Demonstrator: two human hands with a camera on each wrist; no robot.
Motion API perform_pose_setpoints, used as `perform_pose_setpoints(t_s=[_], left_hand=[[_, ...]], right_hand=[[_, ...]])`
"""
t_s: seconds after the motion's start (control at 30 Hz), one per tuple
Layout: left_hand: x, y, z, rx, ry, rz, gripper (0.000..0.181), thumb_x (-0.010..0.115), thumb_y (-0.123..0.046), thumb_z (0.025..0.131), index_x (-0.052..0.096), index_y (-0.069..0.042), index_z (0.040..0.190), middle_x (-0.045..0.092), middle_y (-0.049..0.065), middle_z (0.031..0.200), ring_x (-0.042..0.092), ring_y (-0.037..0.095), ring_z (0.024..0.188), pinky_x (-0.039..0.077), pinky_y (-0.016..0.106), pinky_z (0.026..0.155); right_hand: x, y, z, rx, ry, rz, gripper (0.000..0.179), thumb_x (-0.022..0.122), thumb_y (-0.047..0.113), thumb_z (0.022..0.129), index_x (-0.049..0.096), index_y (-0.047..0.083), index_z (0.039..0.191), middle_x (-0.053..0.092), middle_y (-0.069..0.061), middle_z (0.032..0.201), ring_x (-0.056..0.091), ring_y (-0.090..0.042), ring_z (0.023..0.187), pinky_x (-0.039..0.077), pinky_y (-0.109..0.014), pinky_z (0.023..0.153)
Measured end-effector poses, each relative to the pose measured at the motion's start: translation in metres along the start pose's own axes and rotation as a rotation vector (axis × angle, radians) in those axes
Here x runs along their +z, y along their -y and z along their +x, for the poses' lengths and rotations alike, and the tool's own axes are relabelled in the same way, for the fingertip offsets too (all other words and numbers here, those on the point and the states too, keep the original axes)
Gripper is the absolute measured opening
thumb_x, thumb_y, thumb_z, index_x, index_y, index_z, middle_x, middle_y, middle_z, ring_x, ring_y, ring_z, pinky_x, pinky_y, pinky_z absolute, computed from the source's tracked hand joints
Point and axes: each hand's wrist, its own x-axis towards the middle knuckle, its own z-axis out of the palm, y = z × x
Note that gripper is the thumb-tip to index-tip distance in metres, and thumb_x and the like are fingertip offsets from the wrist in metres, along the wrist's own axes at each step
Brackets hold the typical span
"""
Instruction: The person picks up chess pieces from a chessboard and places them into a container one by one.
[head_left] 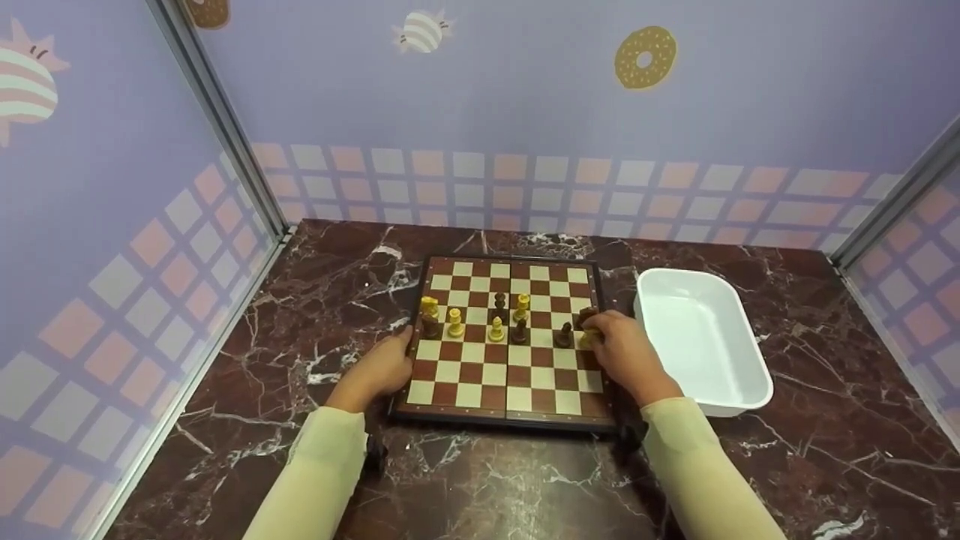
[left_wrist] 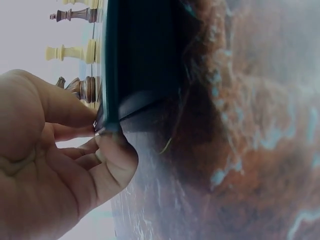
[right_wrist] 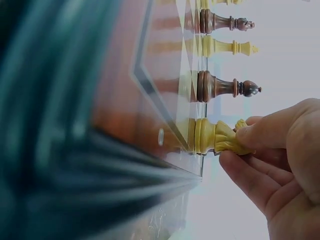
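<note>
A brown-and-cream chessboard (head_left: 471,373) lies on the table with several yellow and dark brown pieces standing across its middle rows. My left hand (head_left: 381,365) grips the board's left edge between thumb and fingers, close to a dark knight (left_wrist: 84,89) and a yellow piece (head_left: 455,322). At the opposite edge, my right hand (head_left: 628,351) pinches the head of a yellow knight (right_wrist: 227,137). The knight's base appears to rest on the board. Beside it stands a dark bishop (right_wrist: 217,87); a dark piece (head_left: 587,316) is partly hidden behind the right fingers.
To the right of the board sits a white rectangular tray (head_left: 739,330). The dark red marbled table (head_left: 480,480) meets patterned purple walls (head_left: 510,97) at the back and both sides.
</note>
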Motion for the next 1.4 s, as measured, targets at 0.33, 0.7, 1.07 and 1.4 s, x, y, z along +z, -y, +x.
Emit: perform_pose_setpoints(t_s=[0.33, 0.7, 1.07, 1.4], left_hand=[[0.001, -0.002, 0.001, -0.008, -0.005, 0.025, 0.062, 0.036, -0.001, 0.082, 0.021, 0.002, 0.142, 0.037, 0.025, 0.139, 0.034, 0.035, 0.13, 0.03, 0.045, 0.108], [-0.002, -0.003, -0.001, -0.005, 0.0, 0.051, 0.063, 0.038, 0.001, 0.08, 0.022, 0.004, 0.141, 0.037, 0.026, 0.138, 0.033, 0.037, 0.13, 0.029, 0.046, 0.109], [-0.001, -0.004, -0.001, -0.003, -0.004, 0.011, 0.064, 0.039, 0.001, 0.08, 0.022, 0.003, 0.142, 0.037, 0.026, 0.139, 0.033, 0.036, 0.13, 0.029, 0.046, 0.108], [0.003, -0.001, 0.002, -0.014, -0.038, -0.039, 0.062, 0.036, -0.001, 0.081, 0.022, 0.002, 0.142, 0.04, 0.025, 0.137, 0.037, 0.036, 0.128, 0.031, 0.046, 0.107]], right_hand=[[-0.019, 0.003, 0.001, 0.015, -0.076, 0.019, 0.012, 0.064, 0.006, 0.081, 0.068, 0.005, 0.092, 0.065, -0.008, 0.09, 0.062, -0.025, 0.082, 0.052, -0.039, 0.075], [-0.036, -0.002, 0.0, 0.045, -0.126, 0.043, 0.013, 0.063, 0.002, 0.079, 0.068, 0.004, 0.09, 0.065, -0.011, 0.092, 0.062, -0.027, 0.085, 0.051, -0.041, 0.078], [-0.052, -0.01, -0.004, 0.087, -0.153, 0.064, 0.014, 0.065, 0.003, 0.079, 0.067, 0.003, 0.093, 0.065, -0.013, 0.09, 0.063, -0.027, 0.082, 0.053, -0.04, 0.073], [-0.061, -0.024, -0.01, 0.117, -0.18, 0.036, 0.016, 0.064, 0.0, 0.078, 0.067, 0.002, 0.093, 0.064, -0.014, 0.091, 0.064, -0.029, 0.083, 0.053, -0.041, 0.072]])
